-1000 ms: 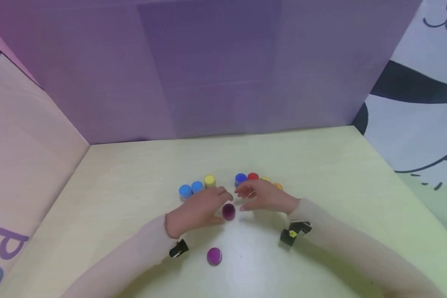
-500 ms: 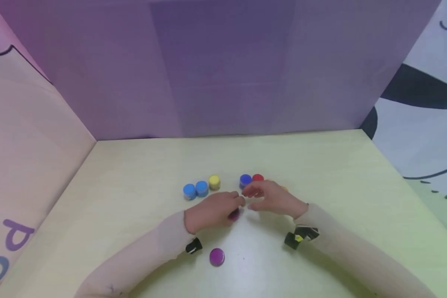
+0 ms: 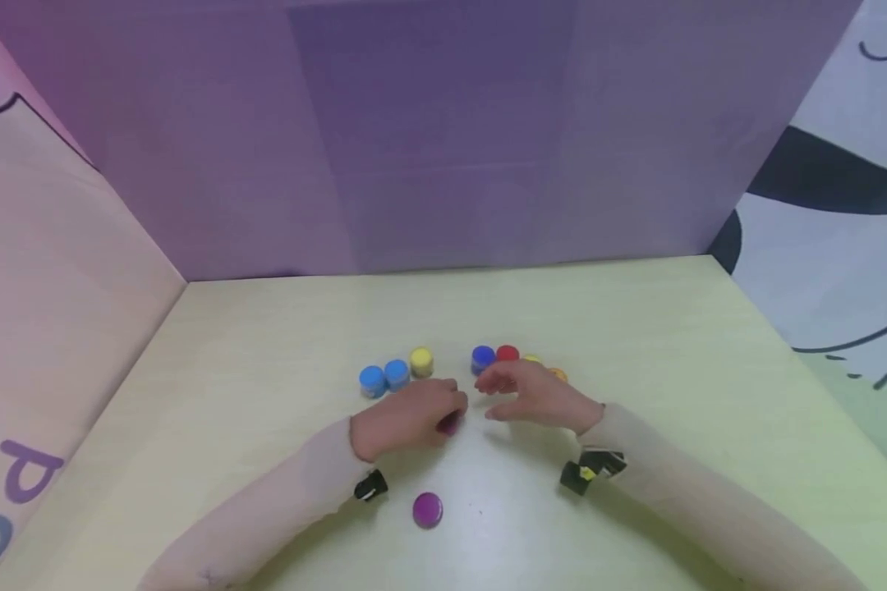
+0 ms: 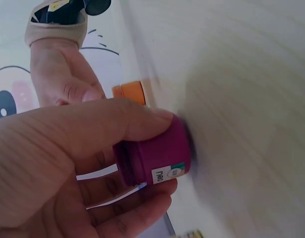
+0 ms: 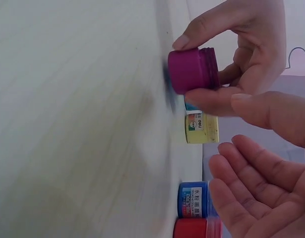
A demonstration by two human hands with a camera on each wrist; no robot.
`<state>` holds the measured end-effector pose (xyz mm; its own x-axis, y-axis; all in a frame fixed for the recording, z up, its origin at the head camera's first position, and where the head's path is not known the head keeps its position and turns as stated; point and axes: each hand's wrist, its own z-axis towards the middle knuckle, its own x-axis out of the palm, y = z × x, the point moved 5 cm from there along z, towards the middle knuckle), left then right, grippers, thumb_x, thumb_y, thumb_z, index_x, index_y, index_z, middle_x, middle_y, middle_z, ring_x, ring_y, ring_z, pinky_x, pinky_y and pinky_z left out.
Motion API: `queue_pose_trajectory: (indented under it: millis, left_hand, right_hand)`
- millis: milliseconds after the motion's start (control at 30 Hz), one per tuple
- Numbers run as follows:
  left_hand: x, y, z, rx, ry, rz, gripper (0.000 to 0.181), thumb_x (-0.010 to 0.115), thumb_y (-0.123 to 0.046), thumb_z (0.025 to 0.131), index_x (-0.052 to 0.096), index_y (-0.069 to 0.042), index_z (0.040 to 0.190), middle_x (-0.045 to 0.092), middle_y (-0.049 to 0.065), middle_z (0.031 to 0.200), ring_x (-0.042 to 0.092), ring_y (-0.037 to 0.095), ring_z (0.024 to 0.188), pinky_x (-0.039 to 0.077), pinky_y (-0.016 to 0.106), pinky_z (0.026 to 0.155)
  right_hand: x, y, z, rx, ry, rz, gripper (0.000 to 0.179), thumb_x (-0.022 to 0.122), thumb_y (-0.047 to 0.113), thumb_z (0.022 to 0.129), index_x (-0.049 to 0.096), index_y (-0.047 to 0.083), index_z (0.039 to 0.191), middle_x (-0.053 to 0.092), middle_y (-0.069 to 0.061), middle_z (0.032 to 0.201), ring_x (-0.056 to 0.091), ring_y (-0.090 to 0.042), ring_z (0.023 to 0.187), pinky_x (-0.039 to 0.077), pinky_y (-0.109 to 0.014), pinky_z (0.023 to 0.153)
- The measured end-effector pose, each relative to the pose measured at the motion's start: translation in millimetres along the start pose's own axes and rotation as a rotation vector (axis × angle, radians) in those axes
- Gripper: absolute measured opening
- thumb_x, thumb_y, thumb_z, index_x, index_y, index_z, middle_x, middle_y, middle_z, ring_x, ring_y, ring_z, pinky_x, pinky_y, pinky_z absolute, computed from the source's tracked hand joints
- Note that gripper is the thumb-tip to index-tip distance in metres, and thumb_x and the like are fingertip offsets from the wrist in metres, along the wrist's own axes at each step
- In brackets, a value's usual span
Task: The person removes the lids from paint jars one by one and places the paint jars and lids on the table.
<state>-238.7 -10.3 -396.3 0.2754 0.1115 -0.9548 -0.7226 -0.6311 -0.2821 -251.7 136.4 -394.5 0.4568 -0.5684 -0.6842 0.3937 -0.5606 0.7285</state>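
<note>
A purple paint jar (image 5: 186, 72) is pinched between the thumb and fingers of my left hand (image 3: 410, 419). Its threaded neck shows bare in the right wrist view, and its base is at the tabletop. In the head view the hand covers most of the jar. The round purple lid (image 3: 427, 510) lies on the table nearer to me. My right hand (image 3: 540, 394) is just right of the jar, thumb and fingers apart and nothing held. Behind that hand stand a dark blue jar (image 3: 483, 359) and a red jar (image 3: 507, 353).
Left of centre, two light blue jars (image 3: 373, 381) and a yellow jar (image 3: 421, 361) stand in a row. An orange-capped jar (image 4: 130, 92) and another yellow jar (image 3: 532, 359) are partly hidden behind my right hand. A purple panel (image 3: 443, 164) rises at the table's back edge.
My left hand has moved in from beside the open purple jar and now grips it. My right hand keeps nearly the same place, fingers still apart. The lid stays on the table.
</note>
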Motion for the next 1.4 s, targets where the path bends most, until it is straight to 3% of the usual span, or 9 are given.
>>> queue_pose_trajectory:
  millis: [233, 500, 833, 1100, 1400]
  left_hand:
    - [-8.4, 19.9, -19.4, -0.075, 0.0, -0.029, 0.011, 0.071, -0.01, 0.082, 0.063, -0.013, 0.089, 0.051, -0.005, 0.08, 0.046, 0.011, 0.071, 0.042, 0.021, 0.064]
    - [-22.7, 48.6, -49.8, -0.05, -0.108, 0.035, 0.014, 0.073, -0.007, 0.077, 0.063, -0.009, 0.087, 0.051, -0.003, 0.079, 0.044, 0.012, 0.07, 0.042, 0.025, 0.066]
    - [-33.5, 78.0, -78.3, -0.17, -0.109, 0.007, 0.022, 0.076, -0.004, 0.074, 0.064, -0.008, 0.093, 0.052, -0.002, 0.08, 0.046, 0.013, 0.072, 0.045, 0.029, 0.068]
    - [-33.6, 103.8, -85.9, -0.253, -0.121, 0.006, 0.022, 0.076, -0.004, 0.074, 0.063, -0.005, 0.093, 0.054, 0.001, 0.081, 0.05, 0.016, 0.074, 0.047, 0.035, 0.073]
    - [-25.8, 120.6, -84.4, -0.286, -0.1, -0.039, 0.018, 0.075, -0.002, 0.074, 0.062, -0.009, 0.085, 0.053, 0.0, 0.078, 0.048, 0.016, 0.074, 0.045, 0.034, 0.072]
  right_hand:
    - [1, 1, 0.4, -0.008, -0.004, -0.011, 0.033, 0.073, 0.01, 0.08, 0.061, -0.001, 0.109, 0.066, -0.012, 0.105, 0.062, -0.026, 0.101, 0.05, -0.039, 0.09]
    - [0, 4, 3.0, 0.019, 0.008, -0.024, 0.036, 0.073, 0.011, 0.081, 0.06, -0.001, 0.112, 0.066, -0.013, 0.109, 0.061, -0.026, 0.105, 0.048, -0.04, 0.092]
    - [3, 4, 3.7, 0.035, -0.001, -0.004, 0.035, 0.074, 0.011, 0.08, 0.061, -0.001, 0.11, 0.066, -0.013, 0.108, 0.061, -0.026, 0.103, 0.049, -0.039, 0.092]
    - [5, 5, 3.1, 0.034, 0.004, 0.01, 0.035, 0.073, 0.011, 0.081, 0.06, -0.001, 0.111, 0.066, -0.013, 0.109, 0.061, -0.028, 0.104, 0.048, -0.04, 0.092]
    - [8, 8, 4.1, 0.023, 0.006, 0.028, 0.033, 0.073, 0.009, 0.081, 0.061, -0.001, 0.11, 0.066, -0.014, 0.107, 0.061, -0.028, 0.103, 0.048, -0.041, 0.092]
